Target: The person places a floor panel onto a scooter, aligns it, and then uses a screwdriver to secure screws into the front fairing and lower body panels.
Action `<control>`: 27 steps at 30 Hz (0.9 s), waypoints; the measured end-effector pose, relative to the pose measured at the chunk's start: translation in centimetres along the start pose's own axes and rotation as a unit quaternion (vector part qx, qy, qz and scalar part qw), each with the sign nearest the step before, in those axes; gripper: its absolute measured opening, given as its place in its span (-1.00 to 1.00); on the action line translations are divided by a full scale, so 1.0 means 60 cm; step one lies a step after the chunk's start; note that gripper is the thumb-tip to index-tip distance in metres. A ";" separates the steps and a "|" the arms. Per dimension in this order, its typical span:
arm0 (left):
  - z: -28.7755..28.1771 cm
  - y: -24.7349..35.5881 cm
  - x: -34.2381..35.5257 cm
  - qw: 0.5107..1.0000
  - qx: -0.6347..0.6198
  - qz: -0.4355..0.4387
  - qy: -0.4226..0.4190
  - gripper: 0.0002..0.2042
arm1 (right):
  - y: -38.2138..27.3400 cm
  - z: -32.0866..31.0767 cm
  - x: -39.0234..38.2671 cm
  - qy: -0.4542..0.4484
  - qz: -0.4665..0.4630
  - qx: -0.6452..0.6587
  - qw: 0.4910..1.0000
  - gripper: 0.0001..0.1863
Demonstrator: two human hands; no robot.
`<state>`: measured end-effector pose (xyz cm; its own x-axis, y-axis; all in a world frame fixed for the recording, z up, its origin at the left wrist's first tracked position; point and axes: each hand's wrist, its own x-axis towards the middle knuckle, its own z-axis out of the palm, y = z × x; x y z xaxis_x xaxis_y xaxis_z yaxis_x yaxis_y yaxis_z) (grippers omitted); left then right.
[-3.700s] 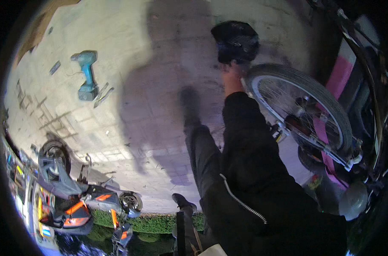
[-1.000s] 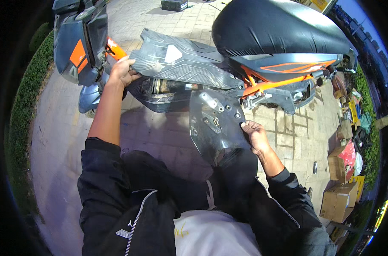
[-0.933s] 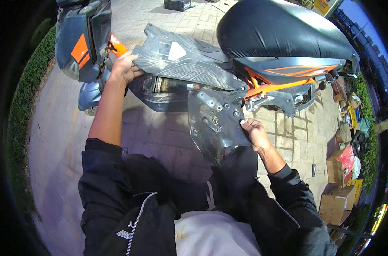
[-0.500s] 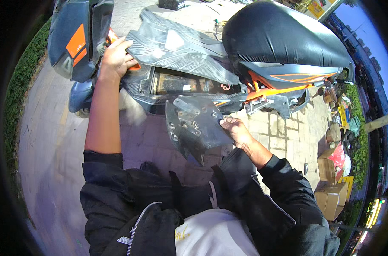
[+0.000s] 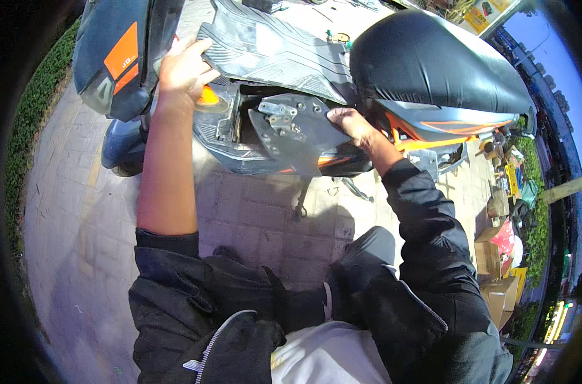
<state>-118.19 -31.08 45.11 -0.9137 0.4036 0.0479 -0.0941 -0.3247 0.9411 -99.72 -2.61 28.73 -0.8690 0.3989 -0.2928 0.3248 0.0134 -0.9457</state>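
Observation:
My left hand is closed on the near left corner of the grey ridged footboard cover, raised over the open compartment of the black-and-orange scooter. My right hand pinches the right edge of a dark plastic plate with metal brackets and holes on it; the plate overlaps the compartment and hides much of it. The black seat is right of my right hand. The front body panel, with orange stickers, stands just left of my left hand.
Cardboard boxes, bags and loose items line the right side. A hedge runs along the left. A stand reaches the paving under the scooter. Small tools lie beyond it.
The bracketed plate has moved up and forward over the compartment. My left hand has raised the cover further. Earlier my view showed a drill, a bicycle wheel and paving.

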 end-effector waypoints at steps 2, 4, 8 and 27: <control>-0.001 -0.003 0.001 1.000 -0.009 -0.003 0.012 -0.54 | -0.019 0.010 0.036 -0.010 0.022 -0.059 0.998 -0.78; 0.004 -0.005 0.006 0.999 -0.019 -0.007 0.033 -0.54 | -0.016 0.012 0.074 -0.008 0.047 -0.093 0.995 -0.76; 0.007 -0.022 0.014 0.999 -0.046 0.010 0.017 -0.57 | 0.005 -0.016 0.151 -0.049 -0.020 -0.106 0.993 -0.66; -0.019 -0.064 0.017 0.997 -0.061 0.028 0.036 -0.47 | 0.048 0.014 0.353 -0.117 -0.030 -0.418 0.900 -0.56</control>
<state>-119.23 -30.42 41.17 -0.9444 0.3212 0.0702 -0.0864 -0.4486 0.8895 -117.51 5.11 19.69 -0.9175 0.1719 -0.3586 0.3569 0.7537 -0.5519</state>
